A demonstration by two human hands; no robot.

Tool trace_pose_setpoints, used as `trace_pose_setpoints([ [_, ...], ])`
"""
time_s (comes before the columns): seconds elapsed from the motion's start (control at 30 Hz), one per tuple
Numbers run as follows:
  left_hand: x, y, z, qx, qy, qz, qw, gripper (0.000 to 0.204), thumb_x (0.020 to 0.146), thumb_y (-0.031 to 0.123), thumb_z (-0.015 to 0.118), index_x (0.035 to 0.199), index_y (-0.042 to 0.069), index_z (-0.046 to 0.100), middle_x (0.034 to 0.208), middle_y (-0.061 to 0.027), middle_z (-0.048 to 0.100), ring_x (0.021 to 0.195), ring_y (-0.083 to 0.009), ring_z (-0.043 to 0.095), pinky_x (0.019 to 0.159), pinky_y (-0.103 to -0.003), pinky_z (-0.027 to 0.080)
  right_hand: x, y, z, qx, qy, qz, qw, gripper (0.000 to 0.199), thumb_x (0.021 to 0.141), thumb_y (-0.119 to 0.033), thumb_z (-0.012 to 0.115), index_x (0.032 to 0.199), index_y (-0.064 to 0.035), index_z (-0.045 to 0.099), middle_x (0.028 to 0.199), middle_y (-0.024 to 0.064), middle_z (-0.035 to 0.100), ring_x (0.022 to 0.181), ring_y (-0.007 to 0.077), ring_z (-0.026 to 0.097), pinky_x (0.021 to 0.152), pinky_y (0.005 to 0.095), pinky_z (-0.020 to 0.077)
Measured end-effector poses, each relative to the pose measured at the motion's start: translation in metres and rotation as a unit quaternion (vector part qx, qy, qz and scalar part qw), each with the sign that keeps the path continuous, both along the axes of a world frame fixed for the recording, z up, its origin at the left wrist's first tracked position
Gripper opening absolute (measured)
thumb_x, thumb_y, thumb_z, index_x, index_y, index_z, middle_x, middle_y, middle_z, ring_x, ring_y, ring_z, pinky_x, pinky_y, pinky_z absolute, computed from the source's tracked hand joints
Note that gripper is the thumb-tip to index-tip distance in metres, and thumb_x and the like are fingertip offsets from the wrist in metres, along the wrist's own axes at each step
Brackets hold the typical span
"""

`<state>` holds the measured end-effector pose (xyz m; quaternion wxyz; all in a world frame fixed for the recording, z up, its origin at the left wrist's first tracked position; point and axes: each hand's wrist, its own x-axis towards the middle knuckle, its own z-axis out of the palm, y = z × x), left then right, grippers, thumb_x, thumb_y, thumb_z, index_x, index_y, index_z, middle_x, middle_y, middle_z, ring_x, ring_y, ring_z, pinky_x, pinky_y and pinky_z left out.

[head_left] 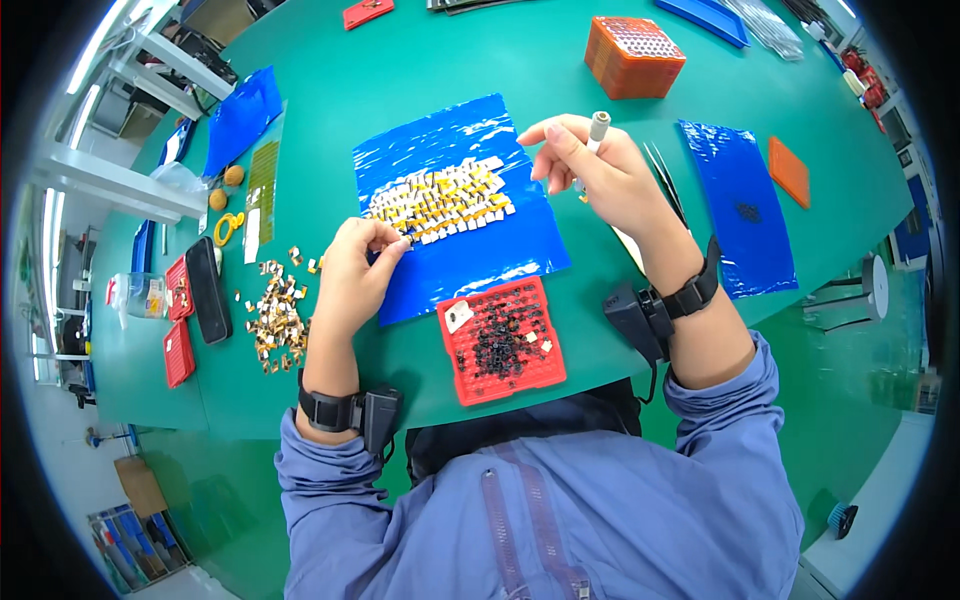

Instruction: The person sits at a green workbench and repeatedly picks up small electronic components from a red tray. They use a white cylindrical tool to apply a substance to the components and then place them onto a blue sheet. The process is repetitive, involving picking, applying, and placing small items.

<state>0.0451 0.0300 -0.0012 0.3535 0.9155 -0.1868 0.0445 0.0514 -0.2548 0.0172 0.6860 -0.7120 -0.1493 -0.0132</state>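
Observation:
A blue plastic sheet (455,275) lies in front of me, bearing closely set rows of small white-and-yellow parts (445,200). My left hand (358,268) is at the lower left corner of these rows, with thumb and forefinger pinched on a small white part (406,240). Above the sheet's right edge, my right hand (610,172) is closed round a slim pen-like tool (598,128) with a grey end pointing up; its tip is mostly hidden. Between my forearms sits a red tray (460,378) of small black pieces (500,345), with a few white bits among them.
Left of my left hand is a loose pile of white-and-brown parts (278,318), beside a black case (207,290) and yellow scissors (229,228). At the right are tweezers (668,180), another blue sheet (735,200) and an orange plate (789,172). An orange tray stack (635,70) stands further back.

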Motion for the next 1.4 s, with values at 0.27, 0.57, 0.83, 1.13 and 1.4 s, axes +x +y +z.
trace_pose_setpoints([
  [0.27,0.003,-0.007,-0.012,0.057,-0.081,0.004,0.995,0.009,0.077,0.011,0.067,0.077,0.004,0.061,0.085,-0.0083,0.051,0.084,-0.0218,0.051,0.076,-0.031,0.041,-0.003,0.002,-0.001,-0.02,-0.011,0.009,1.0,0.032,0.098,-0.026,0.043,0.1,-0.0015,0.063,0.074,0.0007,0.06,0.065,0.0059,0.053,0.06,0.0201,0.0421],
  [0.57,0.005,-0.01,-0.016,0.061,-0.066,0.025,0.996,0.011,0.078,0.015,0.066,0.078,0.005,0.061,0.087,-0.0093,0.051,0.091,-0.0251,0.048,0.084,-0.035,0.037,-0.006,0.009,-0.003,-0.061,-0.022,0.009,0.998,0.029,0.095,-0.024,0.048,0.096,0.0003,0.063,0.071,0.0024,0.06,0.061,0.0068,0.053,0.056,0.0213,0.0438],
  [0.83,0.006,-0.01,-0.018,0.059,-0.058,0.029,0.996,0.011,0.078,0.016,0.066,0.079,0.006,0.061,0.088,-0.0088,0.052,0.091,-0.0255,0.048,0.084,-0.036,0.038,-0.006,0.01,-0.007,-0.078,-0.014,0.008,0.997,0.028,0.095,-0.024,0.049,0.097,-0.0004,0.064,0.071,0.0021,0.059,0.061,0.008,0.053,0.056,0.022,0.0431],
  [1.13,0.005,-0.009,-0.018,0.027,-0.09,0.044,0.995,0.017,0.077,0.015,0.068,0.09,0.007,0.06,0.091,-0.0093,0.053,0.095,-0.0264,0.049,0.083,-0.035,0.039,-0.007,0.008,-0.004,-0.083,-0.012,0.008,0.996,0.026,0.095,-0.023,0.049,0.097,-0.0014,0.063,0.071,0.0008,0.058,0.063,0.0072,0.053,0.057,0.0207,0.0424],
  [1.4,0.0,0.051,0.023,-0.023,-0.124,0.097,0.987,0.019,0.077,0.016,0.067,0.088,0.002,0.064,0.088,-0.0125,0.062,0.086,-0.0263,0.059,0.076,-0.036,0.047,-0.01,0.004,0.003,-0.065,-0.006,0.0,0.998,0.03,0.097,-0.025,0.045,0.101,-0.0012,0.062,0.071,0.001,0.058,0.062,0.0056,0.052,0.056,0.0195,0.0417],
])
